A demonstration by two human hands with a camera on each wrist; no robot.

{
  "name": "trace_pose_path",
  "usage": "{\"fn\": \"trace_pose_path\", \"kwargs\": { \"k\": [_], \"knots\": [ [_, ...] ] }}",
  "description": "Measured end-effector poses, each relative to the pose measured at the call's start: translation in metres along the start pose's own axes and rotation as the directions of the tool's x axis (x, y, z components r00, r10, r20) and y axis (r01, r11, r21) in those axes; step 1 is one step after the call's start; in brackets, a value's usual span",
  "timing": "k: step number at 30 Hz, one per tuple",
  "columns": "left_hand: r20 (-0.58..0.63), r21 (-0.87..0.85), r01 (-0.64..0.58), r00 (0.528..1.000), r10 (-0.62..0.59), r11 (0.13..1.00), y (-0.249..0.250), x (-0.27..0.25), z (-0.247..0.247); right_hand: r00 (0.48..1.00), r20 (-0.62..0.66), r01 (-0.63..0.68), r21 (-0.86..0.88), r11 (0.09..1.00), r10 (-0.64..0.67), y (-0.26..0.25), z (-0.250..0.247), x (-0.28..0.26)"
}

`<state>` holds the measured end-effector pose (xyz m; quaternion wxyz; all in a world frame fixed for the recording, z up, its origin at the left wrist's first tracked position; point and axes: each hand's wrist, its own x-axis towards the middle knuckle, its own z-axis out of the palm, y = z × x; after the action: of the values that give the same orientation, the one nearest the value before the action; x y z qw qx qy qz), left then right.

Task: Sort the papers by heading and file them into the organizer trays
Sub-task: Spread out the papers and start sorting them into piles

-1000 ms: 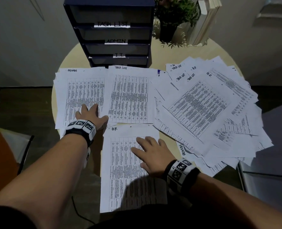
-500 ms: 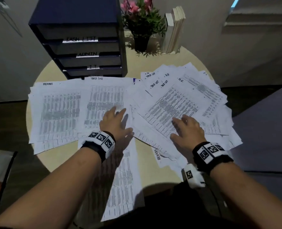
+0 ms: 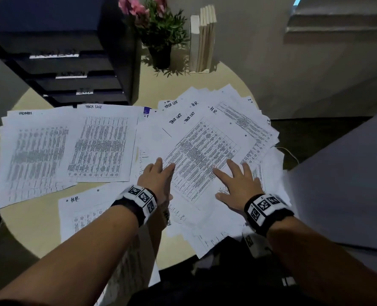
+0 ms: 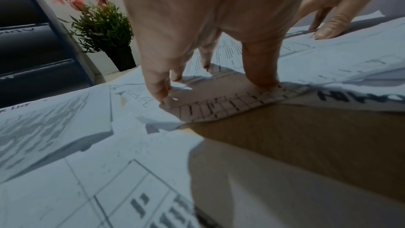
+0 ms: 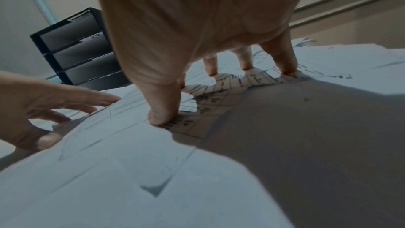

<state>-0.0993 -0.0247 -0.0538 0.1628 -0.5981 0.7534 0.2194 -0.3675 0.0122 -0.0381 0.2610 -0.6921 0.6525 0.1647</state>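
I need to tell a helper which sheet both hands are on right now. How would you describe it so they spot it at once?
Start at the round table and go to the fanned heap of papers right of the organizer. Take the top sheet, lying diagonally, headed H.R., under the left hand and right hand.

We see a round pale bench [image 3: 39, 228] carrying printed papers [image 3: 205, 151] in spread piles, a dark organizer [image 3: 77, 69] at the back left, a potted plant [image 3: 161, 40] and upright books [image 3: 203, 40] behind.
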Motion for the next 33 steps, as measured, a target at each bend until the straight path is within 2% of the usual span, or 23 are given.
{"fn": "trace_pose_path", "kwargs": {
  "k": [7, 10, 13, 15, 17, 20, 22, 24, 26, 28, 33],
  "knots": [
    [-0.003, -0.004, 0.005, 1.0, -0.005, 1.0, 0.027, 0.006, 0.001, 1.0, 0.002, 0.017, -0.021, 1.0, -0.017, 0.027, -0.003, 0.001],
    [-0.008, -0.094, -0.001, 1.0, 0.0, 0.996, 0.026, 0.004, -0.004, 1.0, 0.021, 0.009, -0.049, 0.999, -0.008, 0.027, -0.007, 0.002],
    [-0.139, -0.272, -0.002, 0.99, -0.038, 0.962, 0.01, -0.004, -0.018, 1.0, 0.008, 0.019, -0.115, 0.993, -0.019, 0.014, -0.018, 0.001],
    [-0.256, -0.422, 0.048, 0.952, -0.17, 0.905, -0.011, -0.014, -0.032, 0.99, -0.06, 0.118, -0.137, 0.984, -0.127, -0.008, -0.023, 0.0],
    [-0.316, -0.515, 0.123, 0.893, -0.321, 0.848, -0.044, -0.024, -0.044, 0.943, -0.153, 0.275, -0.149, 0.95, -0.296, -0.039, -0.021, 0.001],
    [-0.298, -0.533, 0.272, 0.826, -0.479, 0.801, -0.11, -0.036, -0.051, 0.822, -0.23, 0.498, -0.152, 0.854, -0.52, -0.093, -0.01, 0.011],
    [-0.265, -0.541, 0.363, 0.783, -0.563, 0.759, -0.154, -0.042, -0.047, 0.754, -0.225, 0.591, -0.176, 0.787, -0.617, -0.129, -0.002, 0.019],
    [-0.232, -0.555, 0.443, 0.73, -0.643, 0.704, -0.193, -0.049, -0.042, 0.727, -0.206, 0.631, -0.174, 0.756, -0.655, -0.162, 0.005, 0.028],
    [-0.184, -0.547, 0.525, 0.685, -0.705, 0.653, -0.226, -0.057, -0.037, 0.735, -0.206, 0.63, -0.146, 0.763, -0.646, -0.192, 0.008, 0.038],
    [-0.124, -0.515, 0.592, 0.665, -0.737, 0.62, -0.253, -0.063, -0.032, 0.752, -0.231, 0.617, -0.085, 0.782, -0.618, -0.218, 0.009, 0.05],
    [-0.047, -0.453, 0.651, 0.665, -0.745, 0.61, -0.294, -0.07, -0.009, 0.84, -0.235, 0.484, -0.084, 0.871, -0.49, -0.271, 0.002, 0.08]
  ]
}}
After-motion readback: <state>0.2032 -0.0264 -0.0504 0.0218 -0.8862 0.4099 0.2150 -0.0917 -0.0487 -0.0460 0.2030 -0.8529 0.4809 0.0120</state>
